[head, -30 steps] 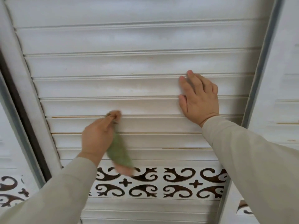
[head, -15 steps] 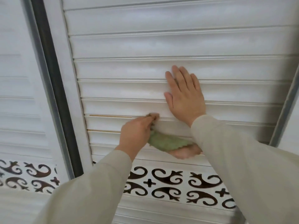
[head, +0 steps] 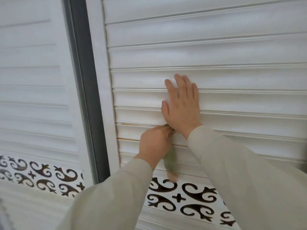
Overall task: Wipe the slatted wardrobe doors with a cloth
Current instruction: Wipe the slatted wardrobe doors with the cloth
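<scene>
A white slatted wardrobe door fills the centre and right of the view. My left hand grips a green cloth and presses a pinched corner of it into a slat groove just below my right wrist. The rest of the cloth hangs down below the hand, blurred. My right hand lies flat on the slats above, fingers together and pointing up, holding nothing. Both arms wear pale beige sleeves.
A second white slatted door stands at the left, split from the first by a dark grey vertical strip. A band of dark scroll cut-outs runs across both doors below the slats. Brownish marks line two slat edges at the left.
My left hand with the cloth slid right along the slat groove until it sits under my right wrist. The cloth's loose end now hangs down. The view shifted so the door sits further right.
</scene>
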Demonstrator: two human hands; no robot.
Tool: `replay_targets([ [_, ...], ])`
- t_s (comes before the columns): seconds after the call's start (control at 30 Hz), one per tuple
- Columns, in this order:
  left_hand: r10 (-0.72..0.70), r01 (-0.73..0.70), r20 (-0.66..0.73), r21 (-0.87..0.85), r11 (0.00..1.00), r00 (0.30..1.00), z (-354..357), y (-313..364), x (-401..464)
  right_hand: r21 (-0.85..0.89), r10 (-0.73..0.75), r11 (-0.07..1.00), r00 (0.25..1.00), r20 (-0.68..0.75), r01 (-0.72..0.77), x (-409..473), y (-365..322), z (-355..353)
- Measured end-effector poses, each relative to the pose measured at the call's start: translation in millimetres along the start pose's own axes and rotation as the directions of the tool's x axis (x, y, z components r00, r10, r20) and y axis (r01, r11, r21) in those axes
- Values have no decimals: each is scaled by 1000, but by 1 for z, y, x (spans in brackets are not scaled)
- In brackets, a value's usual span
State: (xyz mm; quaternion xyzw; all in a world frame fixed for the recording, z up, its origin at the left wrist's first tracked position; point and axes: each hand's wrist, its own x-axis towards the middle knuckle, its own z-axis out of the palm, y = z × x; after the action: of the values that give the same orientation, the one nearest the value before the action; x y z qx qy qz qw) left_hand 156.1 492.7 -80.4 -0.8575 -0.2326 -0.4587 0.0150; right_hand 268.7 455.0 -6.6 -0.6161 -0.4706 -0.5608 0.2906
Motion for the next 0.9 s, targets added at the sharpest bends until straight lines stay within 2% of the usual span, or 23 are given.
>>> replay_targets([
  [0.07, 36, -35, -13, 97, 995, 999, -4, -14, 0, -66, 2, 998, 1000, 4, -2, -2, 7, 10],
  [0.1, -38, 34, 23, 139, 990, 999, -11, -29, -2, -103, -13, 995, 1000, 2, 13, -6, 14, 13],
  [0.17, -306, 291, 57, 188, 938, 950, -25, -72, -8, -144, -44, 989, 999, -25, 40, -10, 24, 17],
  [0.23, -499, 494, -14, 163, 854, 867, -40, -105, -11, -161, -47, 986, 997, -65, 36, -12, 27, 20],
  [0.27, -533, 532, -37, 151, 833, 845, -39, -111, -10, -168, -46, 985, 996, -80, 32, -13, 28, 21],
  [0.33, -541, 542, -42, 110, 833, 840, -33, -99, -5, -166, -41, 986, 994, -97, 24, -14, 27, 22],
  [0.37, -507, 505, -6, 108, 856, 862, -26, -88, -4, -170, -38, 985, 994, -98, 21, -14, 27, 22],
  [0.47, -242, 234, 92, 84, 969, 966, -8, -51, -12, -170, -41, 985, 995, -94, 24, -15, 27, 21],
  [0.53, -184, 177, 107, 72, 982, 977, -7, -48, -10, -155, -44, 987, 996, -82, 31, -15, 27, 20],
  [0.6, -260, 252, 65, 116, 961, 963, -15, -60, -9, -144, -45, 989, 996, -71, 34, -15, 27, 19],
  [0.67, -442, 444, -43, 71, 893, 896, -27, -78, -10, -147, -45, 989, 995, -88, 31, -16, 27, 19],
  [0.73, -625, 611, -144, -132, 780, 767, -36, -91, -7, -151, -43, 988, 993, -107, 27, -16, 27, 20],
  [0.77, -679, 639, -178, -236, 732, 712, -38, -91, -3, -153, -43, 988, 993, -110, 25, -17, 26, 20],
  [0.8, -702, 635, -189, -313, 706, 687, -37, -85, 5, -156, -44, 987, 993, -114, 26, -16, 26, 21],
  [0.87, -675, 573, -166, -408, 711, 719, -30, -65, 21, -155, -48, 987, 993, -110, 30, -16, 26, 23],
  [0.9, -616, 516, -143, -420, 746, 775, -23, -50, 26, -154, -49, 988, 993, -108, 32, -17, 26, 24],
])
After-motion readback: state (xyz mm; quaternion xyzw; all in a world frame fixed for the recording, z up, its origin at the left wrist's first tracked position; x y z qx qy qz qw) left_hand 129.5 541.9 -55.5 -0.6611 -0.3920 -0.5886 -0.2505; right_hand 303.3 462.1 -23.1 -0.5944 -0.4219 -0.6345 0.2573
